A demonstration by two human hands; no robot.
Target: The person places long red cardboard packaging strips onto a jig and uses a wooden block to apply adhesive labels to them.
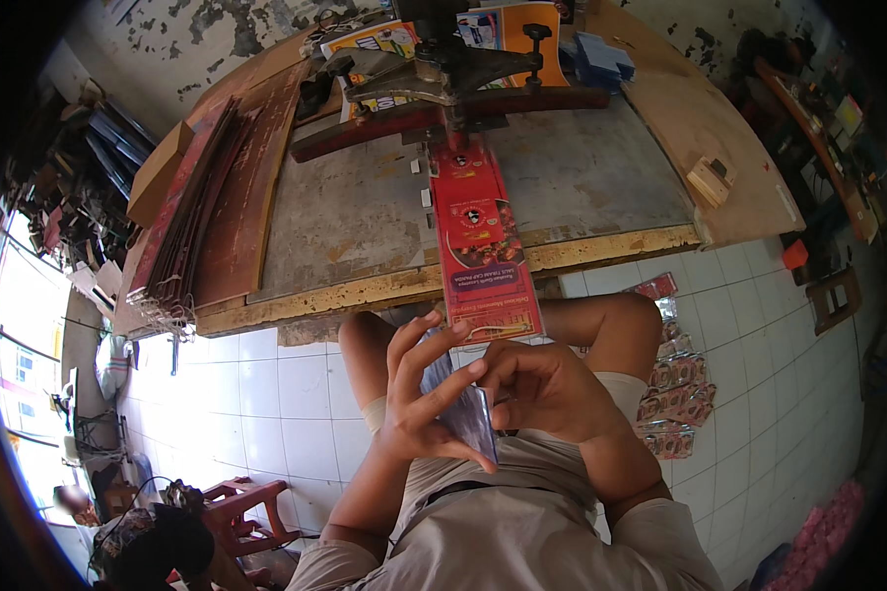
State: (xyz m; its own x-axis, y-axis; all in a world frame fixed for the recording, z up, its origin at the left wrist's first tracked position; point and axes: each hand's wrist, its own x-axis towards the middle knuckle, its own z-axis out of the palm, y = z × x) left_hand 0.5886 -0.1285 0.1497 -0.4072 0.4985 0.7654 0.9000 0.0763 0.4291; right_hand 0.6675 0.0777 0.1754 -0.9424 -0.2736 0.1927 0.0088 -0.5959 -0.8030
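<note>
Over my lap, my left hand [426,389] grips a thin, shiny silver-grey flat piece [471,424], standing on edge between thumb and fingers. Its exact kind does not show. Close beside it, my right hand [550,389] has its fingers curled toward that piece's edge; whatever its fingertips pinch is hidden. Just beyond both hands lies a long red printed packaging strip [483,251], overhanging the worktable's front edge. The strip's far end runs beneath a metal press [443,84] with a curved dark red bar.
The worn worktable [355,197] has a chipped wooden front edge. Dark red boards [202,197] are stacked at its left, and a small wooden block [712,181] sits at its right. Printed packets [675,394] lie on the tiled floor; a red stool [246,517] stands lower left.
</note>
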